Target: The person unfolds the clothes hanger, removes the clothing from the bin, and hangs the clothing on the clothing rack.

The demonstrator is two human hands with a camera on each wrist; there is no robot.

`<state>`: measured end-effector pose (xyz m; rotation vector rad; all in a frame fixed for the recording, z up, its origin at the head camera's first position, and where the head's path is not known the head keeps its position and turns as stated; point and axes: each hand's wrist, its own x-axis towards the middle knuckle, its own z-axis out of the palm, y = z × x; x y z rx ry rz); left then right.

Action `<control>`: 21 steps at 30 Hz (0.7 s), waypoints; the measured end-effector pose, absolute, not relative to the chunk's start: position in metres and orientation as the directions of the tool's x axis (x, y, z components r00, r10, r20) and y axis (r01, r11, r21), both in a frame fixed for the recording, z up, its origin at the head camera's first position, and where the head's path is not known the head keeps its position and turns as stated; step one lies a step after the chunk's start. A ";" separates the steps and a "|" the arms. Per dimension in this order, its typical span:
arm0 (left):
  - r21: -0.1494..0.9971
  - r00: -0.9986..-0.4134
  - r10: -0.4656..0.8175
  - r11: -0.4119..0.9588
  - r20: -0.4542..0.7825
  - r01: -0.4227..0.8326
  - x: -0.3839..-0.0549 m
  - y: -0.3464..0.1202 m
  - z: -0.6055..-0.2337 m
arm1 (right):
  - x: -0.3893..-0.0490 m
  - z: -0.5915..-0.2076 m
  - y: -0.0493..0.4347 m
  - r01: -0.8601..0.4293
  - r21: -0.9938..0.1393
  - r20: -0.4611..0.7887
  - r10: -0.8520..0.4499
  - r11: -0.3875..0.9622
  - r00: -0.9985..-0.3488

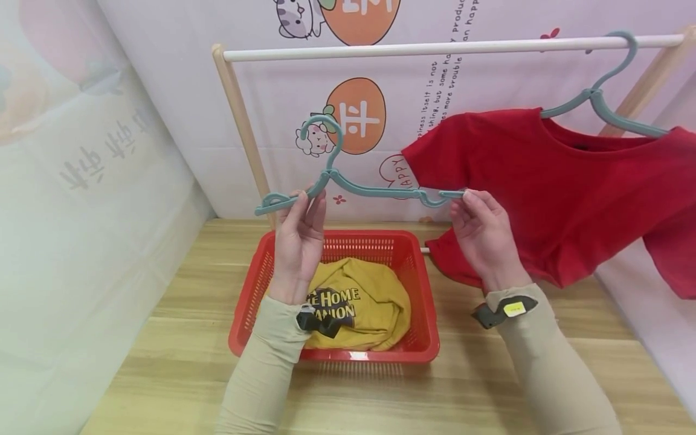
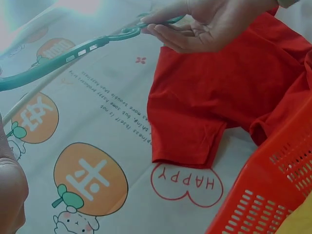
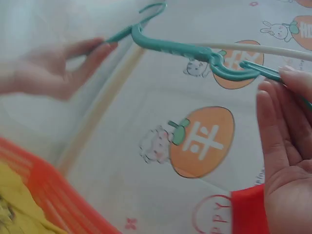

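Observation:
A teal folding clothes hanger (image 1: 375, 191) is held up in the air between both hands, its hook pointing upward. My left hand (image 1: 300, 244) pinches its left arm between thumb and fingers, just outside the centre joint. At the other end, my right hand (image 1: 484, 232) pinches the tip of the right arm, which is stretched out nearly level. In the right wrist view the hanger (image 3: 175, 48) shows a curved notch close to the right fingertips. Below the left hand, a yellow garment (image 1: 370, 302) with dark lettering lies crumpled in a red plastic basket (image 1: 429, 326).
A white rail (image 1: 380, 51) on wooden posts (image 1: 239, 121) spans the back. On its right side a red T-shirt (image 1: 522, 181) hangs from a second teal hanger (image 1: 625, 124), close behind my right hand. The basket stands on a wood-grain table (image 1: 179, 338); a printed white sheet (image 1: 179, 78) covers the walls.

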<state>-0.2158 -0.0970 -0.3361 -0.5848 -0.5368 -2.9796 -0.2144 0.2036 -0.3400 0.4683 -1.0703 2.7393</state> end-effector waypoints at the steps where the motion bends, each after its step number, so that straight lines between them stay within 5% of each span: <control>1: 0.337 -0.926 0.009 -0.933 0.378 0.129 -0.216 -0.098 -0.336 | -0.214 -0.338 0.207 -0.276 -0.671 0.353 0.030 -0.688 -0.935; 3: 0.353 -0.926 0.010 -0.926 0.379 0.135 -0.217 -0.100 -0.337 | -0.213 -0.329 0.215 -0.311 -0.785 0.363 0.009 -0.535 -0.932; 6: 0.369 -0.923 0.011 -0.918 0.385 0.143 -0.218 -0.102 -0.338 | -0.209 -0.305 0.227 -0.317 -0.946 0.319 -0.027 -0.073 -0.947; 10: 0.388 -0.920 0.018 -0.910 0.392 0.147 -0.218 -0.102 -0.339 | -0.205 -0.273 0.233 -0.235 -0.851 0.206 -0.112 0.470 -0.972; 15: 0.390 -0.919 0.030 -0.910 0.393 0.138 -0.219 -0.100 -0.340 | -0.208 -0.254 0.226 -0.260 -0.726 0.129 -0.246 0.636 -0.961; 21: 0.417 -0.921 0.027 -0.897 0.389 0.150 -0.220 -0.097 -0.344 | -0.213 -0.258 0.215 -0.310 -0.719 0.131 -0.316 0.622 -0.940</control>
